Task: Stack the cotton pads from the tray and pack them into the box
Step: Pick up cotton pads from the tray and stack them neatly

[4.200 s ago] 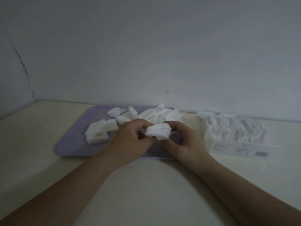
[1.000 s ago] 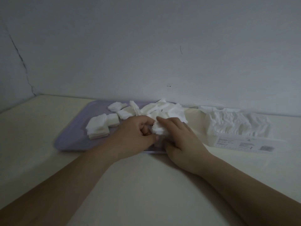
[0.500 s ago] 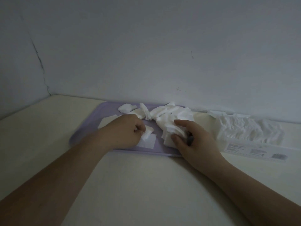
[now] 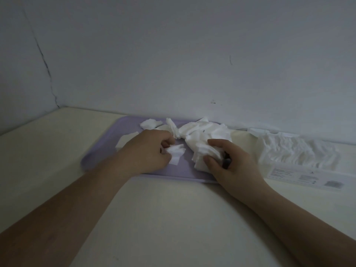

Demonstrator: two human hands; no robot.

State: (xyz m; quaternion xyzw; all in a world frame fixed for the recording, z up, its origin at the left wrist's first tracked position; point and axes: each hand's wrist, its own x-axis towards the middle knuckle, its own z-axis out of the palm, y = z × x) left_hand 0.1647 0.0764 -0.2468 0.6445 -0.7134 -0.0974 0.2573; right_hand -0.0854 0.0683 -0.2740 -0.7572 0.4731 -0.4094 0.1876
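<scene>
Head view shows both hands busy over the lavender tray (image 4: 127, 124). The left hand (image 4: 148, 149) has its fingers curled and pinches a small cotton pad (image 4: 176, 151) low over the tray. The right hand (image 4: 231, 162) grips a crumpled bunch of pads (image 4: 204, 153) between thumb and fingers near the tray's front right corner. More loose pads (image 4: 202, 130) lie heaped at the back. To my eye, each pad should be flattened and its edges squared against the last, keeping the pinch light, before anything goes to the clear box (image 4: 289, 162) on the right.

box label (image 4: 308, 176): print unreadable | pad stack (image 4: 125, 140): mostly behind left hand (image 4: 148, 153) | tray edge (image 4: 84, 162): blurred
</scene>
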